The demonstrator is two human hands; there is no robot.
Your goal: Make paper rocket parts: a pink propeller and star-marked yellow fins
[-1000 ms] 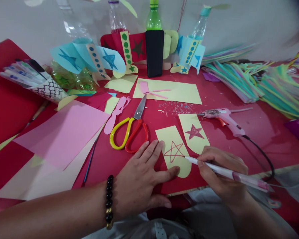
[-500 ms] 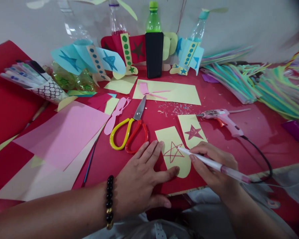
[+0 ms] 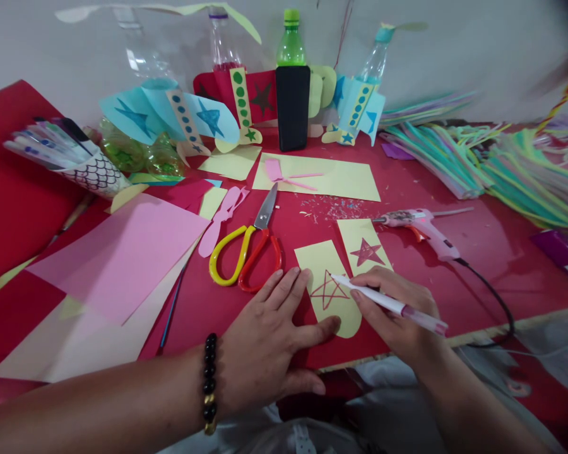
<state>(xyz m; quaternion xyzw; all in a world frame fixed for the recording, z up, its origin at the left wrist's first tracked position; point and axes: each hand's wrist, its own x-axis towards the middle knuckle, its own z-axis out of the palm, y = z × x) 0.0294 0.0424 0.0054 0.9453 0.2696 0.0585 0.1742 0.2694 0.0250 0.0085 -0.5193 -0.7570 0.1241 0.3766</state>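
Observation:
My left hand (image 3: 269,334) lies flat with fingers stretched out, its fingertips on the edge of a pale yellow paper piece (image 3: 319,255) with one rounded end. A red outlined star (image 3: 330,294) is drawn on that paper. A white felt-tip pen (image 3: 378,298) is gripped in my right hand (image 3: 402,309), its tip at the star's upper part. Just beyond lies a second yellow paper piece (image 3: 348,230) bearing a filled-in red star (image 3: 366,251). Scissors (image 3: 258,246) with a yellow and a red handle rest past my left fingertips.
A pink glue gun (image 3: 430,233) with its cord lies to the right. Decorated bottles (image 3: 291,44) and a black phone (image 3: 293,107) stand along the wall. Pink paper (image 3: 123,252) and a pen holder (image 3: 92,173) are at left; bundled pipe cleaners (image 3: 445,157) lie at right.
The pen tip has moved slightly left and up along the star, and my right hand has shifted left with it. My left hand stays in place.

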